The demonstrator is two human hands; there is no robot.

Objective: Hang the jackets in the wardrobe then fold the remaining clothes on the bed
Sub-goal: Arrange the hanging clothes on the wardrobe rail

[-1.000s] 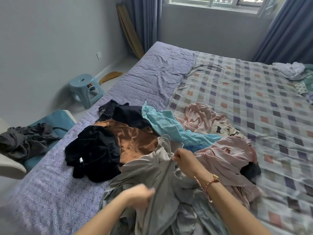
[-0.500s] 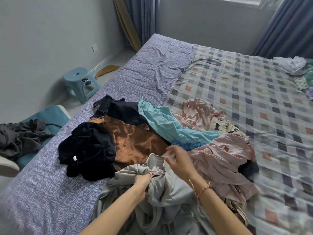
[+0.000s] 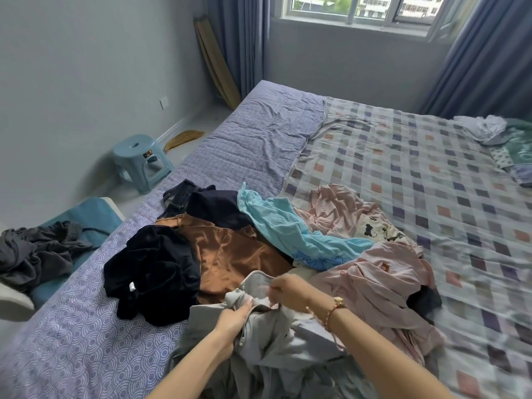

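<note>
Hands worked at a heap of clothes on a bed (image 3: 259, 133), seen from a head-worn camera. Both were closed on one pale grey garment (image 3: 276, 338) at the near edge of the heap. The left hand (image 3: 234, 313) had its fingers curled round a bunched fold. The right hand (image 3: 290, 292), with a red bracelet (image 3: 335, 308) at the wrist, pinched the fabric near what looked like a collar. Whether this was a jacket could not be told. No wardrobe was in view.

Likely trouble: the grey garment lay against a brown garment (image 3: 233, 254) and a pink garment (image 3: 374, 280), so a quick lift could drag either along or tip clothes off the near edge. With the cloth so bunched, a sleeve might end up twisted and the piece would hang or fold badly.

Counted: two hands and one grey garment held. In the heap lay one black garment (image 3: 152, 269), one brown, one navy garment (image 3: 218, 207), one light blue garment (image 3: 288, 228) and two pink, the second pink garment (image 3: 339, 208) lying farther back; folds made the pile hard to separate. One white garment (image 3: 483, 128) lay well apart at the far right. One dark grey garment (image 3: 34, 251) lay on one chair (image 3: 86, 211) beside the bed. One blue stool (image 3: 138, 159) stood on the floor.
</note>
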